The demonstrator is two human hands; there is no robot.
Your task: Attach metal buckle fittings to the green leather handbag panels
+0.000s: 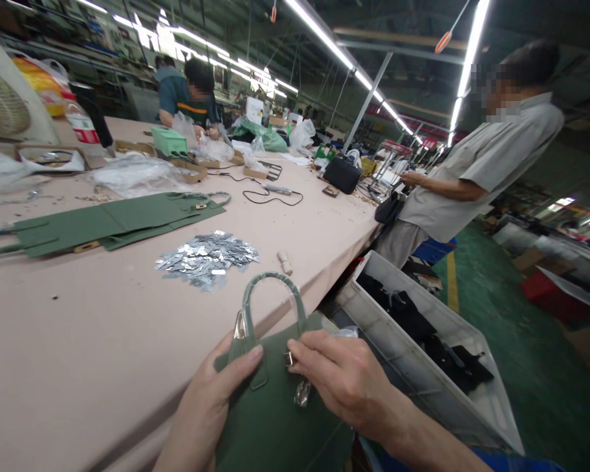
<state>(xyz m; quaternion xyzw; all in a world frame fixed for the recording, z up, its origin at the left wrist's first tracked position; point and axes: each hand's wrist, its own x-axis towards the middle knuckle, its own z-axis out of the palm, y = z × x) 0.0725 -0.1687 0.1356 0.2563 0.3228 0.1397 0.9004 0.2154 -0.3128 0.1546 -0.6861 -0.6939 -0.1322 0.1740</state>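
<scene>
A green handbag (275,419) is held upright at the table's near edge, its arched handle (274,278) wrapped in clear film. My left hand (214,387) grips the bag's left side, thumb lying across the front below the handle. With thumb and fingers, my right hand (347,370) pinches a small shiny metal clasp (289,358) on the bag's front; the fingers partly cover it. Just below hangs another metal fitting (302,393) that looks wrapped in clear plastic. A gold-coloured metal piece (238,326) shows beside the handle's left foot.
On the table (103,341) lie a pile of thin metal plates (207,259), a small pale cylinder (284,263), flat green bag pieces (103,223) and a corded tool (278,190). A pale bin (423,354) holding black items stands right. Two people (476,177) (181,98) are nearby.
</scene>
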